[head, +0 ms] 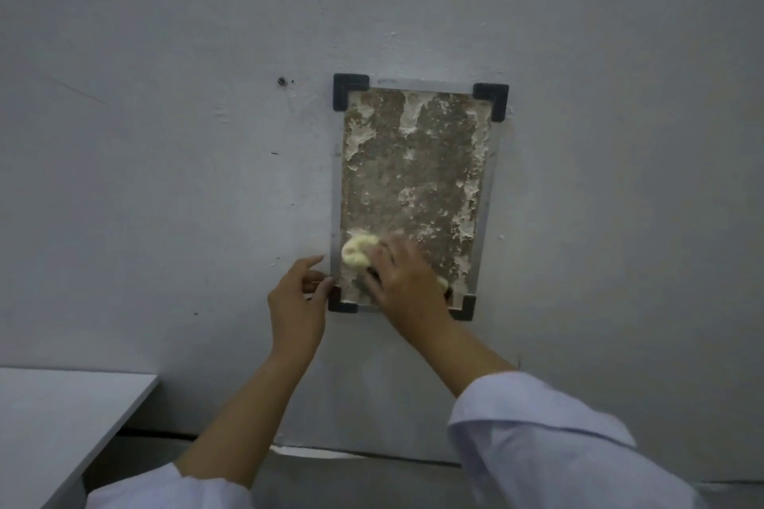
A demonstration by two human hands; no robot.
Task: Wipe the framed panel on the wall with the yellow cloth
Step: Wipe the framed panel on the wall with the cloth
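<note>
A tall framed panel point(413, 178) hangs on the grey wall, with a thin metal frame and black corner pieces. Its brown surface is blotched with white patches. My right hand point(407, 281) presses a bunched yellow cloth point(357, 252) against the panel's lower left part. The cloth sticks out to the left of my fingers, and a bit shows by my wrist. My left hand point(297, 298) rests at the frame's lower left edge, fingers slightly spread, fingertips touching the frame near the black corner point(341, 302).
A white table top point(62, 422) juts in at the lower left, below the panel's level. A small screw hole point(282, 81) marks the wall left of the panel's top. A dark gap runs along the wall's foot.
</note>
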